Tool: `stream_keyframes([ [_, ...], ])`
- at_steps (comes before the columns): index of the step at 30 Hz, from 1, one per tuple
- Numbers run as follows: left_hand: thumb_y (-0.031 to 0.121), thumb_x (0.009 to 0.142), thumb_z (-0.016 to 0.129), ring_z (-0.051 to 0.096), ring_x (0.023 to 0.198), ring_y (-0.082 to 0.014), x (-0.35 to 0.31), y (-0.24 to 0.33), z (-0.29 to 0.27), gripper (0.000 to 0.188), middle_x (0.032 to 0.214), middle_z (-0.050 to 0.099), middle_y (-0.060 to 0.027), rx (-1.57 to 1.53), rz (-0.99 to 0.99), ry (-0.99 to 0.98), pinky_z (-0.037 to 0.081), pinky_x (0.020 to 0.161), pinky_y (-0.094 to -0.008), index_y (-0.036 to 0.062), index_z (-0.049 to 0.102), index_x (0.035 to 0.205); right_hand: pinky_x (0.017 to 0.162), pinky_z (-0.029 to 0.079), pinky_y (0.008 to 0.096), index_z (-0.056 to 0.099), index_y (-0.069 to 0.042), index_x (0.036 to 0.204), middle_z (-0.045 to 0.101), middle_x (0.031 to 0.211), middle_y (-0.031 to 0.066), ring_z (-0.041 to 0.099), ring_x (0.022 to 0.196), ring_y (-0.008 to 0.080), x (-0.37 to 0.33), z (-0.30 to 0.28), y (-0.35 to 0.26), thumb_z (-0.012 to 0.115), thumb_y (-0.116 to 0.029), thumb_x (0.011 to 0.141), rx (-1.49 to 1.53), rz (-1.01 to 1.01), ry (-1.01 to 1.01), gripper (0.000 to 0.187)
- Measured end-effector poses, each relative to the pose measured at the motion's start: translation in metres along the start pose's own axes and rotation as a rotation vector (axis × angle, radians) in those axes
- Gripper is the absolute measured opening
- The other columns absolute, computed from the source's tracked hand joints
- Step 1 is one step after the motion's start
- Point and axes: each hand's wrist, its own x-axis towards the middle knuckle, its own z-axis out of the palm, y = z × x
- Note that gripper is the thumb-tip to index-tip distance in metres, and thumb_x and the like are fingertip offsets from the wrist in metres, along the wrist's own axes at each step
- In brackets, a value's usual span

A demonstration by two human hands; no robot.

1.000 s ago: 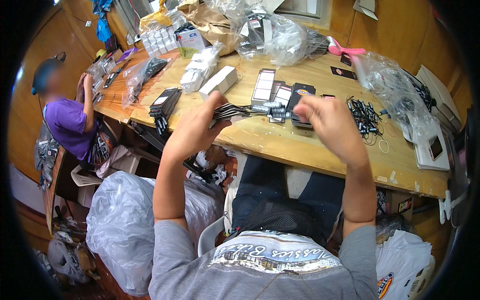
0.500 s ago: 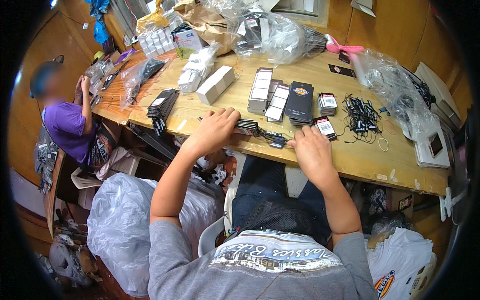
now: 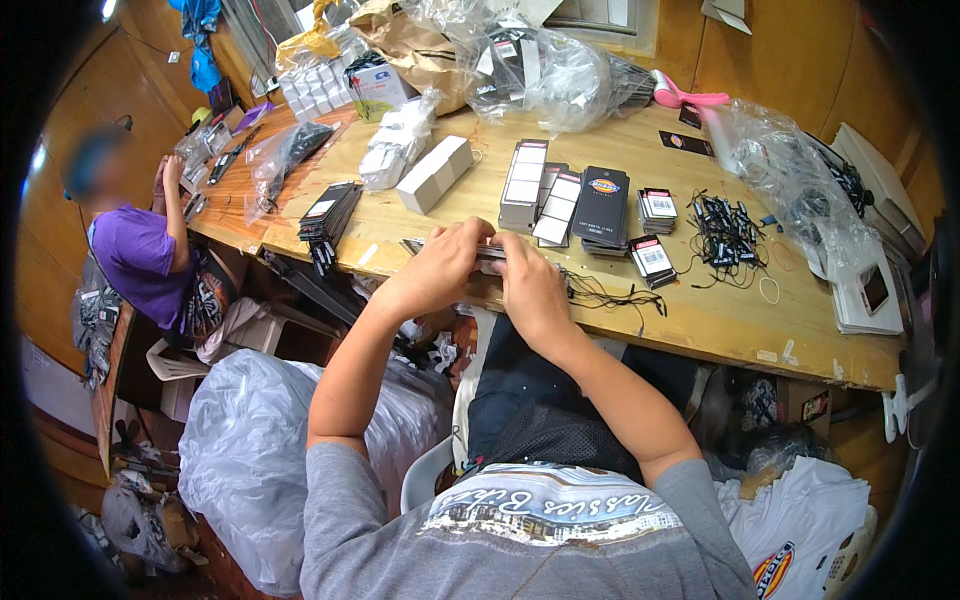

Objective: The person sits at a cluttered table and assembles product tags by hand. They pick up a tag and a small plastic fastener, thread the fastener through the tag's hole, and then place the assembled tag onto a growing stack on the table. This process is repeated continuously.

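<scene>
Both hands meet over the table's front edge around a stack of hang tags, which they largely cover. My left hand grips the stack from its left side, fingers curled over the top. Against the stack's right end, my right hand has its fingers bent and closed on the tags. Black looped cords trail out to the right of that hand onto the wood. Just beyond the hands lie a stack of white-labelled cards, a stack of large black tags and a small barcoded tag.
A tangled pile of black cords lies right, near a rubber band and a phone. A fanned stack of corded tags and a white carton stand left. Plastic bags line the back. A person in purple sits at far left.
My right hand has moved left from beside the small barcoded tag to the stack in my left hand. The cords at the front now spread out on the table.
</scene>
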Motion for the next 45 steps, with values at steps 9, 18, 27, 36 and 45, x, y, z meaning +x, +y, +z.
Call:
stream_keyframes([
  [9, 0.034, 0.084, 0.042, 0.032, 0.111, -0.0197, -0.023, -0.027, 0.037, 0.050, 0.119, 0.037, -0.0131, -0.869, -0.507, 0.703, 0.022, 0.093, -0.0297, 0.0063, 0.026, 0.123, 0.073, 0.040, 0.0356, 0.045, -0.001, 0.098, 0.051, 0.091, 0.0155, 0.051, 0.086, 0.0291, -0.002, 0.002, 0.011, 0.048, 0.001, 0.071, 0.106, -0.032, 0.036, 0.027],
  [18, 0.000, 0.077, 0.050, 0.034, 0.109, -0.0212, -0.021, 0.000, 0.050, 0.061, 0.117, 0.034, -0.0139, -1.014, -0.340, 0.763, 0.028, 0.091, -0.0290, 0.0049, 0.014, 0.126, 0.072, 0.039, 0.0366, 0.046, -0.002, 0.097, 0.045, 0.086, 0.0152, 0.048, 0.083, 0.0314, 0.007, -0.006, 0.025, 0.050, -0.002, 0.073, 0.117, 0.049, 0.036, 0.024],
  [27, 0.019, 0.086, 0.041, 0.050, 0.077, -0.0107, -0.005, 0.056, 0.070, 0.025, 0.092, 0.052, -0.0051, -1.413, -0.337, 1.060, 0.041, 0.066, -0.0205, 0.0043, 0.037, 0.105, 0.062, 0.039, 0.0206, 0.042, -0.002, 0.103, 0.049, 0.086, 0.0050, 0.045, 0.069, 0.0094, -0.004, 0.010, -0.004, 0.048, -0.007, 0.081, 0.595, 0.178, 0.170, 0.024],
  [36, 0.013, 0.083, 0.047, 0.051, 0.062, -0.0097, -0.044, -0.003, -0.056, 0.023, 0.079, 0.052, -0.0047, -0.724, -0.379, 1.172, 0.044, 0.053, -0.0212, -0.0032, 0.047, 0.098, 0.074, 0.037, 0.0288, 0.029, -0.008, 0.120, 0.038, 0.097, 0.0104, 0.043, 0.080, 0.0172, -0.011, -0.020, -0.013, 0.053, -0.009, 0.076, 0.581, 0.022, 0.105, 0.050],
  [45, 0.014, 0.078, 0.050, 0.050, 0.061, -0.0125, -0.042, -0.194, -0.135, 0.031, 0.078, 0.056, -0.0066, -0.170, -0.902, 0.387, 0.040, 0.057, -0.0241, -0.0063, 0.051, 0.101, 0.071, 0.038, 0.0279, 0.030, -0.010, 0.120, 0.038, 0.093, 0.0103, 0.042, 0.073, 0.0163, -0.013, -0.022, 0.004, 0.051, -0.008, 0.078, 0.526, 0.073, 0.024, 0.047],
])
